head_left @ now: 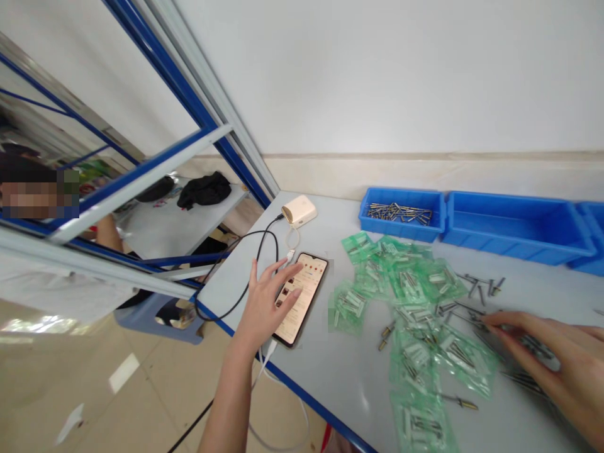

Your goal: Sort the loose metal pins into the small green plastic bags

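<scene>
My left hand [271,296] hovers over or touches the lit screen of a smartphone [295,314], its fingers spread. At the right, my right hand [576,371] has thumb and index finger pinched together at a pop rivet [469,308]; the fingertips partly hide it. Loose rivets [531,346] lie under and around this hand. Small green plastic bags [410,283] with rivets inside are spread between the hands, some overlapping. Single rivets [460,401] lie among the bags.
Behind the bags, a blue bin [401,233] holds rivets, beside another blue bin [514,242]. A power bank [301,211] and a black cable [245,289] lie near the phone. A blue-and-white metal frame [207,132] stands left; another person [108,233] is beyond it.
</scene>
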The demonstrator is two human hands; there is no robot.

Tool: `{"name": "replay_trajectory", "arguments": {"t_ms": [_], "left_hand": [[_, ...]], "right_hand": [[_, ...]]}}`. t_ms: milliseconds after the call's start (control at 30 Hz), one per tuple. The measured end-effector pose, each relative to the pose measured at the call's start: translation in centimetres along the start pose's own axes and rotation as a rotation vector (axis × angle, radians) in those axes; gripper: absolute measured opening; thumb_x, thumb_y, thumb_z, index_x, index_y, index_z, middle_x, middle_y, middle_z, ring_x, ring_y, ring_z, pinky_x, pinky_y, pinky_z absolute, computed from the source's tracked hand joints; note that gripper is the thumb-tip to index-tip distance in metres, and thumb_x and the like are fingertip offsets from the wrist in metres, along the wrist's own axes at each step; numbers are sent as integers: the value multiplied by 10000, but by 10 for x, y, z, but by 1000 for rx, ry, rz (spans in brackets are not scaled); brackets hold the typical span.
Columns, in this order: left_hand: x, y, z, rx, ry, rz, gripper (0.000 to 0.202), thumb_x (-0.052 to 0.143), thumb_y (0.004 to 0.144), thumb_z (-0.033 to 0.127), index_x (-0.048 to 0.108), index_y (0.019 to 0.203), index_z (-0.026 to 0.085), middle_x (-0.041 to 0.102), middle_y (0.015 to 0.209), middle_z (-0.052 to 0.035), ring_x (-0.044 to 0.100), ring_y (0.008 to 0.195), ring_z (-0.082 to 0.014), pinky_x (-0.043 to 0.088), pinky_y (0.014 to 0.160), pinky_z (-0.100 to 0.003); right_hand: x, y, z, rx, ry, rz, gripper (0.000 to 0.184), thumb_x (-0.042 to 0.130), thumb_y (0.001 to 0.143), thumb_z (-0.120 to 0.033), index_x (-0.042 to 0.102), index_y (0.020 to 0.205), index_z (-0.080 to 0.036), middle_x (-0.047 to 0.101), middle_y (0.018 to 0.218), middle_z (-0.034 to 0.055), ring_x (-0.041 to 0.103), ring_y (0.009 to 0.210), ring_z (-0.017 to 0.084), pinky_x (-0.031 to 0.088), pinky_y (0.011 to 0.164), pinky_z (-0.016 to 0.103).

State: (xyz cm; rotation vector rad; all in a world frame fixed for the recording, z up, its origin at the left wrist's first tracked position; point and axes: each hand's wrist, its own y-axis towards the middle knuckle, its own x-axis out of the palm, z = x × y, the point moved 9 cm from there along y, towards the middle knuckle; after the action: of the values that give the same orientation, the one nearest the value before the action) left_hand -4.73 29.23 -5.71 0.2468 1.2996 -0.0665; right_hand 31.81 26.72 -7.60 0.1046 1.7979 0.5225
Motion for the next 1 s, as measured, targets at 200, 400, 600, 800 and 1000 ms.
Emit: {"name": "replay_trajectory", "arguments": {"t_ms": [200,400,600,800,1000], "left_hand": [[6,13,23,70,-31,-62,400,399,929,464,541,1245,262,586,1276,-35,382,1326,-233,-36,1146,-580],[6,16,19,61,14,-46,387,387,937,457,555,1223,259,614,1239,-39,399,1319,-237,-42,1135,-604],[1,16,9,24,100,-42,397,359,942,462,562,1214,256,606,1252,-48,411,1311,-245,12,1123,-636],[2,13,7,58,81,-5,419,350,934,493,547,1229,270,589,1270,-51,438,1285,-248,24,1122,-631],[-1,10,1,109,17,105,439,346,920,519,522,1249,287,575,1279,-67,464,1259,-266,48,1139,-592]], "right_hand": [[-5,1,-21,-177,-4,23,398,276,930,-525,611,919,-310,724,829,-30,670,680,202,478,646,385],[-17,9,-30,-230,73,74,368,301,944,-447,616,893,-265,722,800,5,670,663,199,492,610,357],[-14,14,-15,-161,-18,67,454,242,952,-473,602,962,-197,684,954,84,652,827,230,510,730,381],[-14,16,10,20,-157,64,530,193,942,-461,560,1154,-143,607,1153,151,563,1016,306,472,789,436],[-21,13,45,218,-135,54,339,347,911,-315,595,1107,-195,614,1142,86,547,1022,264,453,808,403]]}}
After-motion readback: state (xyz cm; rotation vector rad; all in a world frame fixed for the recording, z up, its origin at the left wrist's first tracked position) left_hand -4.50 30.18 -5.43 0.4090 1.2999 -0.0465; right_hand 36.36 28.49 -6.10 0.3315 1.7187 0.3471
